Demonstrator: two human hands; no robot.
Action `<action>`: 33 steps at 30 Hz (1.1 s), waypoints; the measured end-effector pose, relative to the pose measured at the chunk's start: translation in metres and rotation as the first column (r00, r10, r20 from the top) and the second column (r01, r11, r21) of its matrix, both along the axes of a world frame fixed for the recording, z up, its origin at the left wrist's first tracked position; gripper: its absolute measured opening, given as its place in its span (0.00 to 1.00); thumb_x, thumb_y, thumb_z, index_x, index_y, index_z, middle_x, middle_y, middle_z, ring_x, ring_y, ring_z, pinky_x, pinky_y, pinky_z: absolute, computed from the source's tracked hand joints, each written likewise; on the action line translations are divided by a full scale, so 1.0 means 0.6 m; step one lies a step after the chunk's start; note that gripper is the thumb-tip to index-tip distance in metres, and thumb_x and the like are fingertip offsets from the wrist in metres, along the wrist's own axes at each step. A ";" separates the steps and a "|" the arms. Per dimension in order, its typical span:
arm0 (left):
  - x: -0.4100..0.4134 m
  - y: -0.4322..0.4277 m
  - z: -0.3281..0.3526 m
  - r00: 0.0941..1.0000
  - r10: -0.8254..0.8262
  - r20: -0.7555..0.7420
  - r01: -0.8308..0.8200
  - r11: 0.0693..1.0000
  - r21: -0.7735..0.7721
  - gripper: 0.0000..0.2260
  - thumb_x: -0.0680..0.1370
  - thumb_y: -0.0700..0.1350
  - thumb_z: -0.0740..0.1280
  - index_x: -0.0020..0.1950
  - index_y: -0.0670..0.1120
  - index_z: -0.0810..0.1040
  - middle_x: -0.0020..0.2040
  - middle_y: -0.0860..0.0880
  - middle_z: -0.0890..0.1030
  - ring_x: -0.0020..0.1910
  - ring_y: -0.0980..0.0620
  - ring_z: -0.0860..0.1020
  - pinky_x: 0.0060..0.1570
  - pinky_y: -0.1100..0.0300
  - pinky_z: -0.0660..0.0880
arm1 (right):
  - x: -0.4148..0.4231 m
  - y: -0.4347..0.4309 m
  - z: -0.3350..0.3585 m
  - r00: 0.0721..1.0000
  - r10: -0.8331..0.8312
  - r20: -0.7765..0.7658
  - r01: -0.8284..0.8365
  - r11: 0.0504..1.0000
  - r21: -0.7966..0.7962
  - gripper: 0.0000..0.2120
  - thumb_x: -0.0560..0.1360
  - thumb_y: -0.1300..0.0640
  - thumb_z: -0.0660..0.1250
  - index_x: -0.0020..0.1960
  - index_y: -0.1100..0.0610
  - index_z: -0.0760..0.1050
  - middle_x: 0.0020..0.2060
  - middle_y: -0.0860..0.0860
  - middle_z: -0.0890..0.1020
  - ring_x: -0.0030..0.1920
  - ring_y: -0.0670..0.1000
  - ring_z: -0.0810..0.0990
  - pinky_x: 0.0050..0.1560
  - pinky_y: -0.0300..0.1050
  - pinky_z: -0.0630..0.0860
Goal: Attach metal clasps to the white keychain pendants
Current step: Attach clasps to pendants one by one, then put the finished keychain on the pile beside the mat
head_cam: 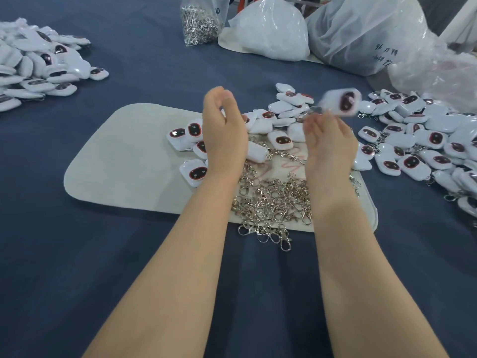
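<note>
1. I look down at a blue cloth-covered table (103, 254) with a pale grey mat (124, 161) lying in the middle of it.
2. My left hand (223, 133) hovers over the mat, fingers loosely curled and gripping nothing, with small white pendants (191, 140) just beneath and beside it.
3. My right hand (329, 143) is raised a little to the right, well apart from the left. A blurred pendant (340, 102) with a clasp sits just past its fingertips; I cannot tell whether the fingers pinch it.
4. A loose heap of silver metal clasps (271, 202) lies on the mat's near edge, between my two forearms, some spilling onto the cloth.
5. A spread of pendants with clasps (423, 148) covers the table to the right.
6. Another pile of pendants (38, 65) sits far left.
7. At the back stand a clear bag of clasps (198, 24) and white plastic bags (361, 34).
</note>
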State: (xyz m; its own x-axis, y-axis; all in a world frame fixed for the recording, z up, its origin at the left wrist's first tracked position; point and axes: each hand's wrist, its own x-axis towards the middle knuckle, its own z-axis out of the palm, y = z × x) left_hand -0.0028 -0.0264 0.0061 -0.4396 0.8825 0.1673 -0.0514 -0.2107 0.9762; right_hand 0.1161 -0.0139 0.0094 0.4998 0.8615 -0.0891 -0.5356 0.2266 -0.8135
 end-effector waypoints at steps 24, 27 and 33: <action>0.002 0.003 -0.010 0.957 -0.243 -0.157 0.237 0.970 -0.056 0.08 0.76 0.43 0.69 0.52 0.50 0.73 0.49 0.50 0.81 0.45 0.55 0.79 0.47 0.63 0.75 | -0.033 -0.011 0.002 0.732 0.372 0.571 -0.289 0.928 -0.235 0.18 0.78 0.46 0.62 0.45 0.62 0.76 0.36 0.55 0.81 0.36 0.53 0.81 0.41 0.47 0.81; -0.008 0.007 -0.002 0.999 -0.044 0.028 0.044 0.999 0.005 0.08 0.76 0.41 0.68 0.49 0.50 0.71 0.47 0.52 0.78 0.46 0.53 0.79 0.51 0.56 0.78 | -0.024 -0.012 0.007 0.397 0.380 0.836 -0.162 0.925 -0.344 0.18 0.74 0.42 0.67 0.51 0.56 0.72 0.43 0.53 0.81 0.41 0.51 0.81 0.44 0.49 0.79; -0.026 0.016 0.004 0.877 0.069 0.476 -0.053 0.997 -0.047 0.12 0.77 0.39 0.66 0.59 0.42 0.70 0.56 0.41 0.78 0.32 0.58 0.80 0.36 0.67 0.76 | -0.036 -0.049 0.020 -0.302 0.637 0.709 -0.150 0.702 -0.696 0.35 0.63 0.40 0.74 0.65 0.50 0.68 0.55 0.49 0.72 0.49 0.49 0.73 0.45 0.44 0.68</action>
